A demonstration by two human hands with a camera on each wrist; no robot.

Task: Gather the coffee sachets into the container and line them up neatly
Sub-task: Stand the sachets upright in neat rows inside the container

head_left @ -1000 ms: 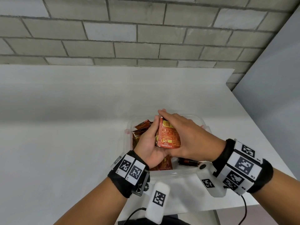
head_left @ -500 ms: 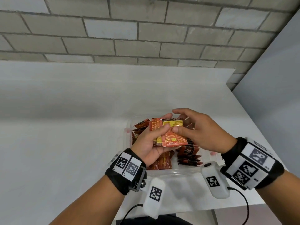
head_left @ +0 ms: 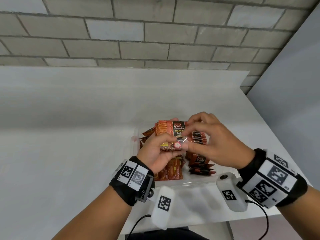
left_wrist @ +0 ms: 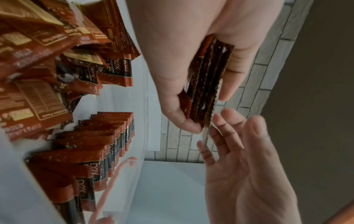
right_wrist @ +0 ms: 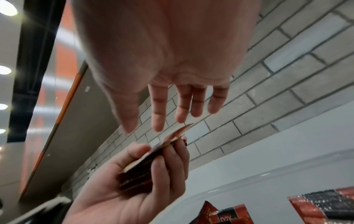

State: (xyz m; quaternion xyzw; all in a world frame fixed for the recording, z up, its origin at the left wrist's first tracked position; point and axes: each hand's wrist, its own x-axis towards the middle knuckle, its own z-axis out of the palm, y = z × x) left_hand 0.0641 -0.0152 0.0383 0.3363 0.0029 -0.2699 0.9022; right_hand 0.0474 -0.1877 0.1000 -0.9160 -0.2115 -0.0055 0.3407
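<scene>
My left hand (head_left: 159, 149) grips a stack of orange-brown coffee sachets (head_left: 166, 131) just above the clear plastic container (head_left: 181, 183). A black "D2X" label faces me on top. The wrist views show the stack (left_wrist: 208, 84) edge-on between my left thumb and fingers. My right hand (head_left: 209, 142) is beside the stack's right edge with its fingers (right_wrist: 159, 109) straight, the tips at the top sachet. Inside the container, a neat row of sachets (left_wrist: 99, 144) stands on the right and loose sachets (left_wrist: 38, 60) lie piled on the left.
The container sits near the front right corner of a white table (head_left: 69, 135). A grey brick wall (head_left: 155, 32) runs behind it and a grey panel (head_left: 294, 101) stands on the right. Cables hang from both wrist cameras at the table's front edge.
The stack in my left hand has been turned over, so its black front label now shows. My right hand has released its hold and moved to the stack's right edge with straight fingers.
</scene>
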